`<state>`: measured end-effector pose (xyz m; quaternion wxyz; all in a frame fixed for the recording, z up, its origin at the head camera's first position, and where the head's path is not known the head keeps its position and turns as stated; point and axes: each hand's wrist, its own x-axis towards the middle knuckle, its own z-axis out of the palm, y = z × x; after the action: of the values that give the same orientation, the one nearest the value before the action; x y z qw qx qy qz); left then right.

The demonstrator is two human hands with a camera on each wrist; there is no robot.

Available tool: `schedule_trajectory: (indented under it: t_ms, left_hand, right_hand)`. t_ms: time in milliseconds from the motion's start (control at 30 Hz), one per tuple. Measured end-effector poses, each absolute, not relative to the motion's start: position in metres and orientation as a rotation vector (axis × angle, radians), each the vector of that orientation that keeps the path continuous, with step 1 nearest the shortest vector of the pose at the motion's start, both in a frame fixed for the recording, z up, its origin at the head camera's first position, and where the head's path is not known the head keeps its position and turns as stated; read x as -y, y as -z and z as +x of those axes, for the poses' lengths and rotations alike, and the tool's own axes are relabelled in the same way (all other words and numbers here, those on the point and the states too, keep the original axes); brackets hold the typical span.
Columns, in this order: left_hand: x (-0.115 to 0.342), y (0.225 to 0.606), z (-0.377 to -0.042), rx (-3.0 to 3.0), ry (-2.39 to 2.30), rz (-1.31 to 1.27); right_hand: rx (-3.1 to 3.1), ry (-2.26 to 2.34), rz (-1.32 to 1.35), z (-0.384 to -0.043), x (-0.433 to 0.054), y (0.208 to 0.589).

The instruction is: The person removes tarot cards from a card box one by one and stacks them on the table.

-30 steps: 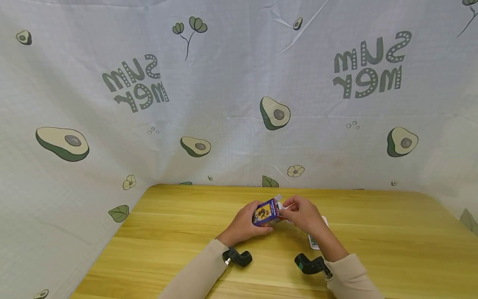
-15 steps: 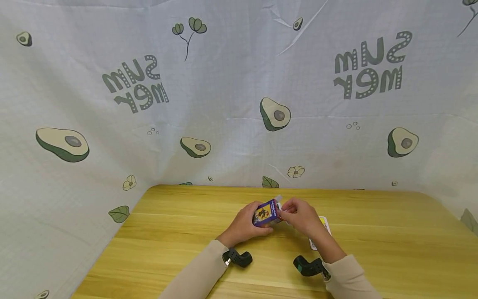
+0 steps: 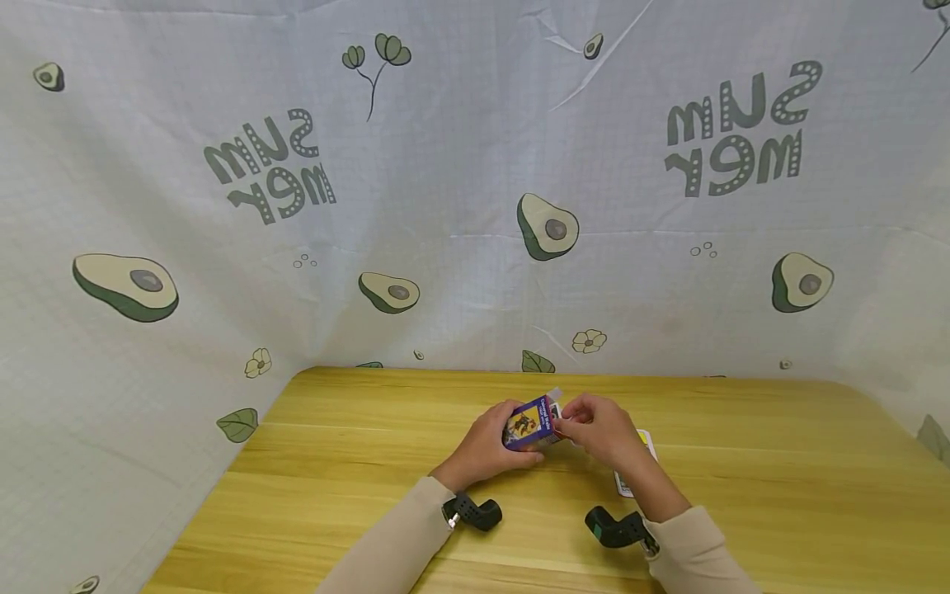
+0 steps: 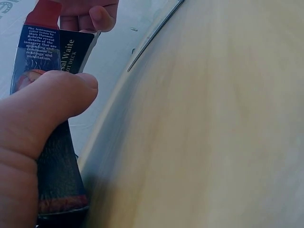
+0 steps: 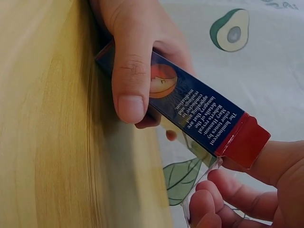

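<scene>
My left hand grips a purple tarot card box by its sides. The box is tilted, its top end towards the right. At that end stands a clear or pale flap, and in the right wrist view a red side flap sticks out. My right hand is at the box's top end, fingers curled around a thin pale edge, apparently a lid flap or card; its exact kind is hidden. The left thumb presses along the printed side of the box.
A white-bordered card or stack of cards lies on the wooden table, partly behind my right forearm. A pale curtain with avocado prints hangs behind the table. Each wrist wears a black device.
The right fingers have shifted slightly at the box's top end, and less white shows there. The left hand and the box have barely moved.
</scene>
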<state>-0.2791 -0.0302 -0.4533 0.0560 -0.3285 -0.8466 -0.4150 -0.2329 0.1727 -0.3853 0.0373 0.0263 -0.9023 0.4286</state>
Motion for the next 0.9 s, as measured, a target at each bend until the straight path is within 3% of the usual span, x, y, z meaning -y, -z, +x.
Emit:
schedule_trajectory:
  t_ms: [900]
  left_hand:
    - [0.031, 0.455, -0.280, 2.574, 1.263, -1.001]
  right_hand:
    - [2.807, -1.367, 0.058, -0.233, -0.183, 0.379]
